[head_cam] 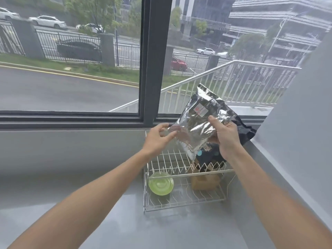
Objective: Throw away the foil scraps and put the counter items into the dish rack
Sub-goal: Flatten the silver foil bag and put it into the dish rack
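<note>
A shiny silver foil pouch [196, 123] with a white and red label is held tilted in the air above the white wire dish rack [181, 174]. My right hand [224, 135] grips its right side, thumb on the front. My left hand [158, 139] pinches its lower left corner. In the rack's lower tier sit a green bowl [161, 183] at the left and a tan block-shaped item [204, 182] at the right. A dark packet with a teal print [208, 156] rests on the upper tier, partly hidden by the pouch and my right hand.
The rack stands on a grey counter [89, 186] near the right wall [296, 132]. A dark crumpled bag [245, 131] lies behind the rack in the corner. A window with a dark frame [154, 60] runs along the back.
</note>
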